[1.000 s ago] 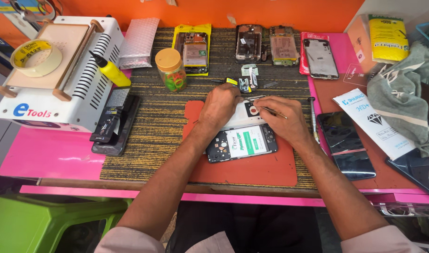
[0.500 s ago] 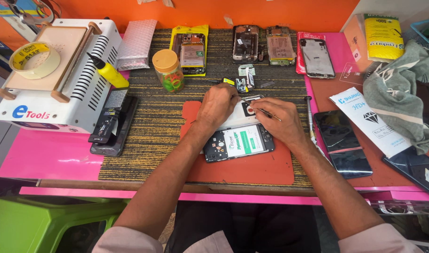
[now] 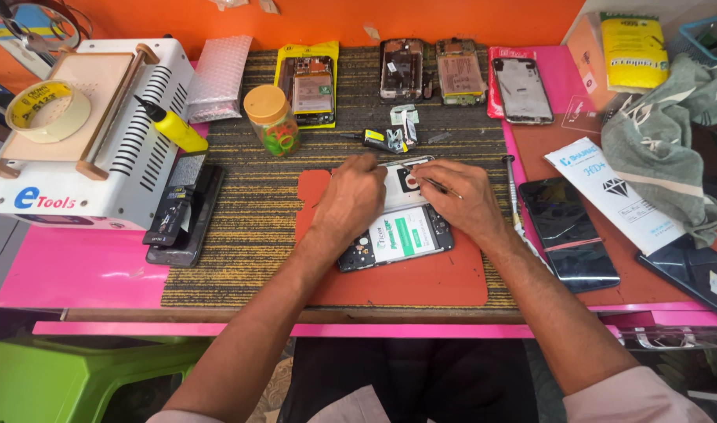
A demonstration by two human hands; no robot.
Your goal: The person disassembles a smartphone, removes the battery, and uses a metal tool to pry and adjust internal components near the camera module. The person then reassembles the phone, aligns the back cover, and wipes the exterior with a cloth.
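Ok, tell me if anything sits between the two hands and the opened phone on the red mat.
Nothing visible does. The left hand rests directly on the opened phone on the red mat, and the right hand holds a thin metal tool at the phone's upper end. The small tool with the yellow and black handle lies beyond, clear of both.

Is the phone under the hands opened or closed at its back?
Opened: the phone lies on the red mat with its battery and inner parts showing.

Opened phone (image 3: 398,235) partly under hands (image 3: 354,200)
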